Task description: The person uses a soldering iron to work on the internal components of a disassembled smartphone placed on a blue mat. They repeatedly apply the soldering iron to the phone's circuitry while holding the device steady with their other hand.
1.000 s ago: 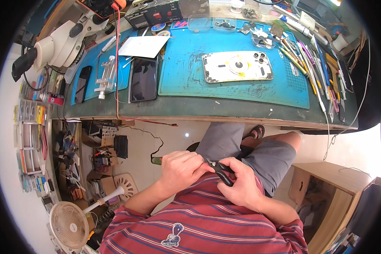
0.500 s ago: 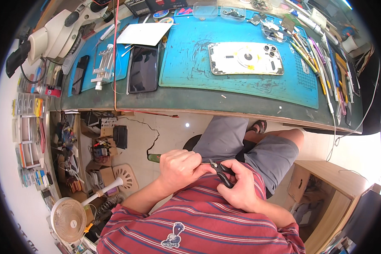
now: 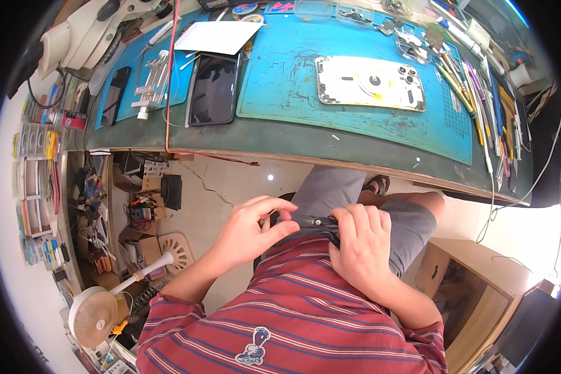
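Note:
My left hand (image 3: 255, 225) is raised over my lap, thumb and forefinger apart with a gap between them; no held thing shows plainly there. My right hand (image 3: 363, 240) lies back upward at the waist of my grey shorts (image 3: 327, 187), fingers curled over black-handled pliers, which are mostly hidden beneath them. Just left of its fingertips a small round shiny metal spot shows against the dark cloth; I cannot tell whether it belongs to the pliers. The hands are apart.
On the bench a blue mat (image 3: 280, 75) bears an opened white phone back (image 3: 371, 84). A black phone (image 3: 213, 90), a metal clamp (image 3: 151, 87) and white card (image 3: 218, 37) lie left. Pens and tools (image 3: 474, 93) line the right. A white fan (image 3: 93, 316) stands lower left; a wooden cabinet (image 3: 498, 268) is right.
My left hand has drawn away from the pliers and its fingers have parted; the green-handled thing it held is out of sight. My right hand has turned back upward and moved slightly up.

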Motion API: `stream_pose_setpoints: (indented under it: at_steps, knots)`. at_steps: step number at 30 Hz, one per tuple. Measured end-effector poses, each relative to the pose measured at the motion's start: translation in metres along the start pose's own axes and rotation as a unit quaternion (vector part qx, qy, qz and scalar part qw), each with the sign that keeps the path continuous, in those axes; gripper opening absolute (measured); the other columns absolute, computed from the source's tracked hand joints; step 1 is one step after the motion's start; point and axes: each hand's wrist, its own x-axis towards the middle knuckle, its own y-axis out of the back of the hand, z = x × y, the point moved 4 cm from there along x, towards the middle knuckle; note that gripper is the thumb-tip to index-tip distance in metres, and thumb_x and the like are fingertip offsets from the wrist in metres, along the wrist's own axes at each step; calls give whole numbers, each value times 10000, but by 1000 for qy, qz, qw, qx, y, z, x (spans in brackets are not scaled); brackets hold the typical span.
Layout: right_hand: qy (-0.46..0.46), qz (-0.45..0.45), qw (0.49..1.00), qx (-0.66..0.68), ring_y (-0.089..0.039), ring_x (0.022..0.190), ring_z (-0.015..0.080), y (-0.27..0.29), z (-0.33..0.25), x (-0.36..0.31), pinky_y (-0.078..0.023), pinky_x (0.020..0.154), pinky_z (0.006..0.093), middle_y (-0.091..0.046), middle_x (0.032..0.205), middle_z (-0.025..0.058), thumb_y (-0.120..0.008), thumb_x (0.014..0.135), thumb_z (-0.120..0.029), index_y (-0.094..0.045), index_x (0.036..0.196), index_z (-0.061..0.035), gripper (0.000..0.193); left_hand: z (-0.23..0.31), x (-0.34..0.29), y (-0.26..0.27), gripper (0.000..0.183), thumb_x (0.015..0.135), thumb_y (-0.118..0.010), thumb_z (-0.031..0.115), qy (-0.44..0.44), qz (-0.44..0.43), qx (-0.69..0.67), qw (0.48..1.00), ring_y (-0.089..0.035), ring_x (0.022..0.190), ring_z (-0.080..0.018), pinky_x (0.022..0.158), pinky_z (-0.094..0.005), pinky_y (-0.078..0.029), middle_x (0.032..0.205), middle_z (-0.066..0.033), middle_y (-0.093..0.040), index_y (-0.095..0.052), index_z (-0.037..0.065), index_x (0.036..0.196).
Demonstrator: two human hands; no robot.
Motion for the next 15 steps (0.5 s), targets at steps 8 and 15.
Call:
stream_pose_setpoints:
  at_steps: [8,15]
  knots:
    - [95,26,986,-132,-592,968,208,-14,-14,4,-443,931,386,-634,1113,49,-659,845,-201,-686,1166,-86,342,-10,1,-13,190,939,-852,172,85,-47,-53,994,-542,636,-8,583,-228,-432,821,-2,-780,-832,35,1068]
    - [70,-108,969,-211,-568,966,234,-5,-7,0,-426,916,384,-585,1025,63,-655,841,-189,-681,1139,-69,323,-54,1,-3,205,979,-753,172,93,23,-66,993,-659,682,-66,662,-271,-546,886,-55,-822,-822,-6,1055]
